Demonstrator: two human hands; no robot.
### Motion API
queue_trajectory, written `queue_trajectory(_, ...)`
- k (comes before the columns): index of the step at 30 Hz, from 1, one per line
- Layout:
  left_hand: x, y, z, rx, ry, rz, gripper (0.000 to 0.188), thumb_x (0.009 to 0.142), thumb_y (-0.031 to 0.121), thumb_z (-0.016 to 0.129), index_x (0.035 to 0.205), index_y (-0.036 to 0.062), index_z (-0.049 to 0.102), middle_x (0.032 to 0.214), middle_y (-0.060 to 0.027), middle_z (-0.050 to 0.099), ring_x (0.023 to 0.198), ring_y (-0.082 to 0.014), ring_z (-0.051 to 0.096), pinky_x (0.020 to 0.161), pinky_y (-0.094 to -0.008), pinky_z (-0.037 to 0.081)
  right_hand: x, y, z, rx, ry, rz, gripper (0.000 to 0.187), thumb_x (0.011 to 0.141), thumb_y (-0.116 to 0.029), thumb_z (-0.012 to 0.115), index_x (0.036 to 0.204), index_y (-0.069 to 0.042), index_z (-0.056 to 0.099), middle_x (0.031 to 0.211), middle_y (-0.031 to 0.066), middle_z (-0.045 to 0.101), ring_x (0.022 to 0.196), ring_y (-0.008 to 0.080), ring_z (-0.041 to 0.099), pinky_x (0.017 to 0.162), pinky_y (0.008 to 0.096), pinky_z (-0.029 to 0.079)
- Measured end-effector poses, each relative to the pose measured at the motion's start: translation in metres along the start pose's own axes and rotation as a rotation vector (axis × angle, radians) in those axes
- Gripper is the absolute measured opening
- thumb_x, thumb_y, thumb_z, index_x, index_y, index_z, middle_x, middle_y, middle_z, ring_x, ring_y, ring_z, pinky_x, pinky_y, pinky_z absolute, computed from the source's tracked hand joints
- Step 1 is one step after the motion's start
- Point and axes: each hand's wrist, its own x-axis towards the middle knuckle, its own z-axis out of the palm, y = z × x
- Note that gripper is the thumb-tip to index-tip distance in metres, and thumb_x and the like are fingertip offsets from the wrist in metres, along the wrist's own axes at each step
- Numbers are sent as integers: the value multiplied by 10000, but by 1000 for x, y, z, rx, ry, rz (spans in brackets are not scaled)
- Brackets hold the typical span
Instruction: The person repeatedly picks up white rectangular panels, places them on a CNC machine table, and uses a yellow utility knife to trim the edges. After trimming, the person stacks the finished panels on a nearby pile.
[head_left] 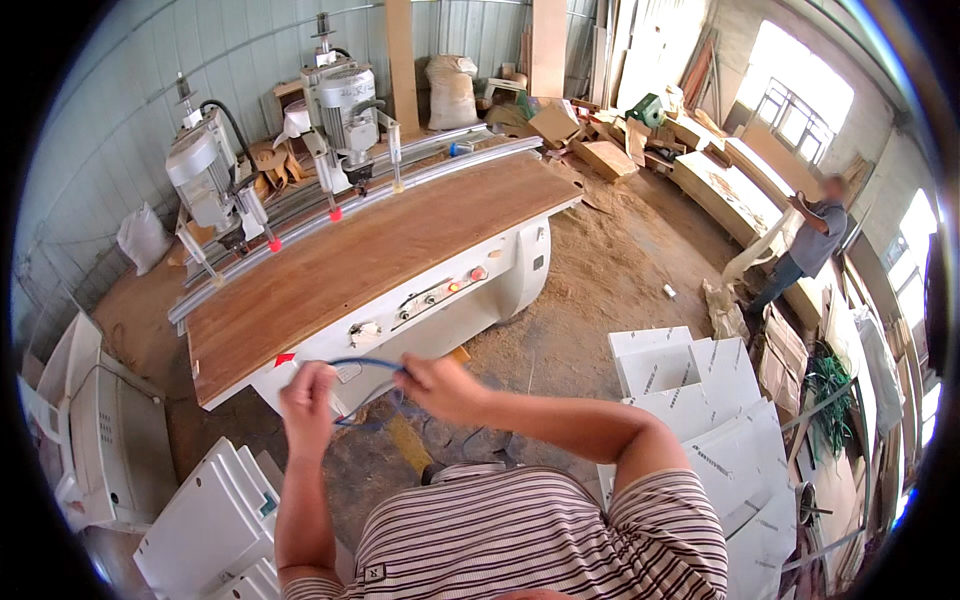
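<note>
A thin blue cord or hose (358, 361) runs in a bent loop between my two hands, and part of it hangs below them. My left hand (308, 400) is closed around one end of the loop, slightly smeared by motion. At the other side, my right hand (442, 388) grips the cord with bent fingers. Both hands are above the floor, close to the front side of a white machine (440, 310) with a brown wooden top (390, 240). Buttons and knobs (455, 288) sit on the machine's front panel.
Two motor heads (350, 100) stand along the machine's far rail. White panels (700, 400) are stacked to my right, white casings (210, 510) to my left. Sawdust (590, 270) covers the floor. A person (815, 235) stands at the far right beside long boards (730, 200).
</note>
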Motion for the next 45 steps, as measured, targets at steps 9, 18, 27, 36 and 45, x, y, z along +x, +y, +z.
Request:
queue_trajectory(9,-63,-215,-171,-81,831,-729,239,835,314,607,854,85,673,668,31,461,605,-85,420,531,-270,350,-8,60,-273,-639,548,288,161,838,-271,646,901,-128,685,711,95,647,618,195,628,557,336,485)
queue_trajectory(18,-174,-345,-260,658,156,-1035,435,854,411,508,861,6,668,975,-177,655,893,-292,619,763,-418,472,23,-23,-345,-1102,745,107,329,916,-413,492,871,-137,664,642,138,621,629,298,626,581,420,486)
queue_trajectory(27,50,61,18,-102,-102,134,452,980,300,424,1328,12,411,1391,-149,407,1289,-256,387,1071,-351,270,63,-105,-213,-1342,-102,-68,372,949,-381,432,886,-119,688,688,92,650,619,219,658,508,371,508)
queue_trajectory(36,51,118,64,-257,-177,50,356,964,347,470,896,13,577,712,-70,577,658,-151,552,624,-284,441,63,-84,-229,-933,190,-130,221,809,-110,581,1011,-147,664,790,84,674,711,254,652,665,371,510)
queue_trajectory(45,42,8,-110,314,521,-110,329,965,308,457,892,20,598,743,-40,547,701,-136,498,673,-284,418,25,31,-332,-834,583,186,224,806,-197,547,972,-61,611,834,252,629,819,422,604,738,478,475)
